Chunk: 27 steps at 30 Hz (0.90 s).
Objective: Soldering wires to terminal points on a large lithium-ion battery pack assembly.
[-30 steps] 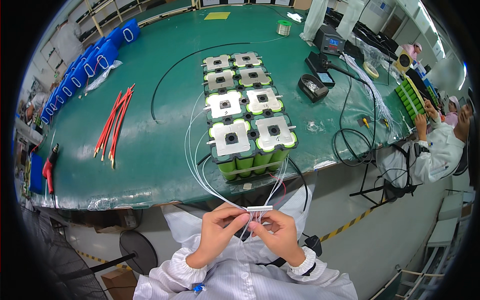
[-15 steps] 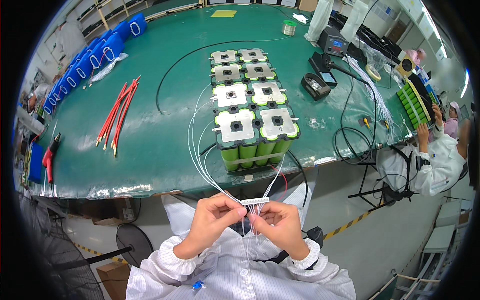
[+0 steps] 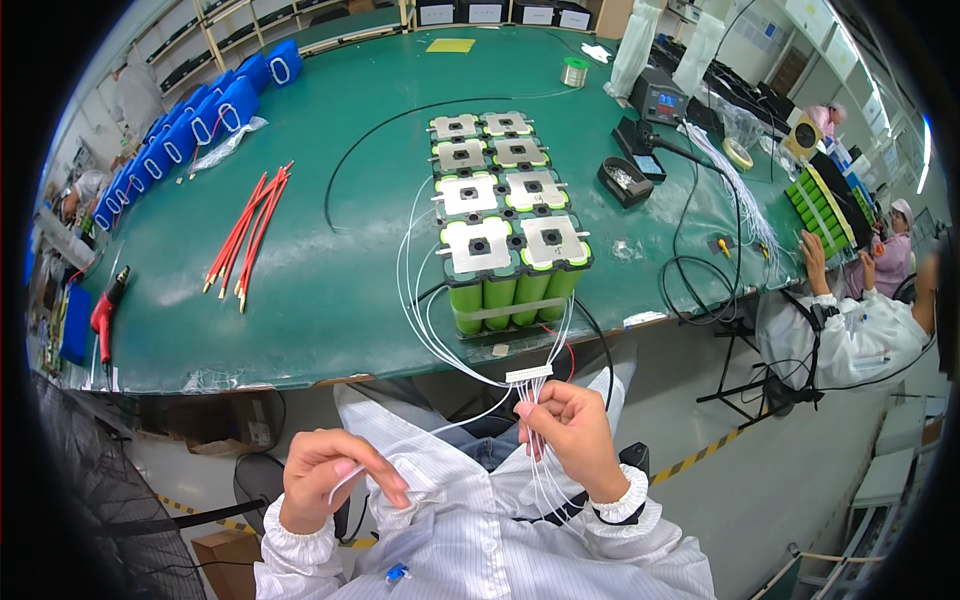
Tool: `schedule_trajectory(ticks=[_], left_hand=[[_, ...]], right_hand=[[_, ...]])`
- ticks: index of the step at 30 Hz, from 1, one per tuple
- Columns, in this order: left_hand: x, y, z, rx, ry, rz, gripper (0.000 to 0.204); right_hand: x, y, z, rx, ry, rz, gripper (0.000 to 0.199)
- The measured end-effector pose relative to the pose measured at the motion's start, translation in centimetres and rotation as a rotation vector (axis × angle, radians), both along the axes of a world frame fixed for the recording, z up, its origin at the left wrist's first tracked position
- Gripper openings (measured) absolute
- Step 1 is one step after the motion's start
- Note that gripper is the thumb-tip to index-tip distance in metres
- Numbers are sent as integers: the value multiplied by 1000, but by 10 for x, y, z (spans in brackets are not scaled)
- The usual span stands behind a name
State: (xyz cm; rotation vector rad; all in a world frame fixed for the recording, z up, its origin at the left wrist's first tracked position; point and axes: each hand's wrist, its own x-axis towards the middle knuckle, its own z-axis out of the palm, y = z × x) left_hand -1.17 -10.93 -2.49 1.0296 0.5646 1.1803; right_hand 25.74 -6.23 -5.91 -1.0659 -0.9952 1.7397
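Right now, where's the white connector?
Head view, lower half, slightly right of centre: the white connector is just above the right hand, below the green battery pack.

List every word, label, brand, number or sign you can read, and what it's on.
I won't copy out text; here is where it stands.
Nearest right-hand plate on the battery pack: a small dark handwritten mark.
Soldering station's display: small lit digits.
Far box labels: too small to read.
Wall sheet: too blurred to read.
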Motion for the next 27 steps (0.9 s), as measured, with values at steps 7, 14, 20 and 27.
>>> schedule_trajectory(ticks=[7,14,20,27], left_hand=[[2,26,-2,296,126,340,32],[31,67,16,265,302,422,14],[38,102,19,39,280,484,11],[23,140,15,-153,350,350,13]], right_hand=[[-3,3,0,-20,-15,43,14],[52,36,-9,443,-564,-28,24],[159,156,14,262,429,-760,46],[193,287,1,416,358,-778,88]])
